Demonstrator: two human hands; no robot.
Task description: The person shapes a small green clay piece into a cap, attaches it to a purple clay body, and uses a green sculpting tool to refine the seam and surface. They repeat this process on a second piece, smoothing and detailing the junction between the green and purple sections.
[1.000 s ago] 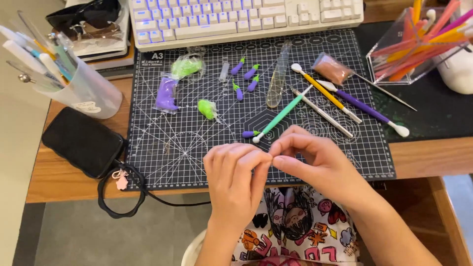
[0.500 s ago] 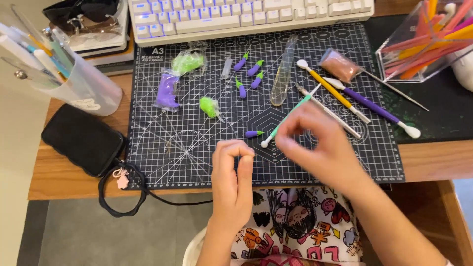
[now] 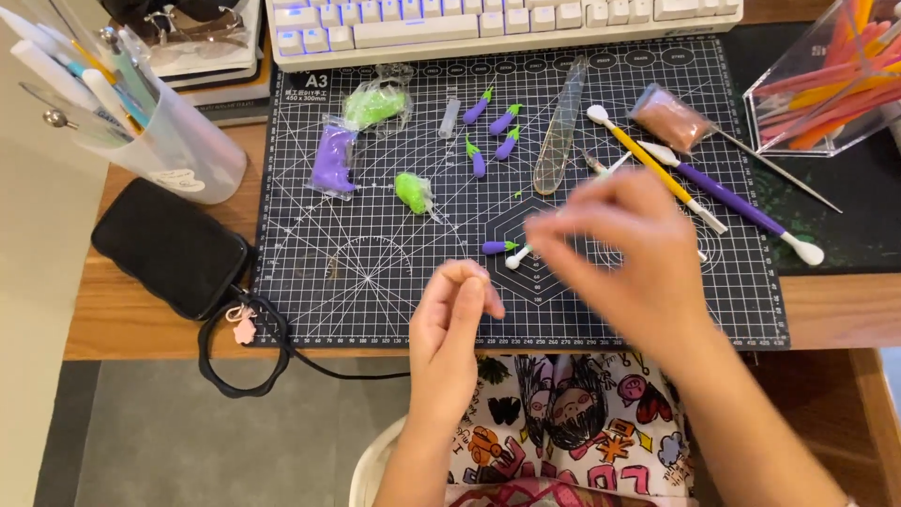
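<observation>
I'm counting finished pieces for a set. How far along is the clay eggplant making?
Done: four small purple eggplants with green tops lie near the keyboard, a fifth mid-mat. In hand: the left hand pinches something too small to tell; the blurred right hand hovers over the tools. Left: purple clay and green clay remain.

Over a dark cutting mat (image 3: pixel 375 272) on the wooden worktop (image 3: pixel 141 324), the left hand (image 3: pixel 452 324) curls its fingers inward, apparently empty. The blurred right hand (image 3: pixel 624 249) hovers near a small purple clay eggplant (image 3: pixel 496 247) and a white-tipped tool (image 3: pixel 514 261). More clay eggplants (image 3: pixel 493 127) lie beyond.
</observation>
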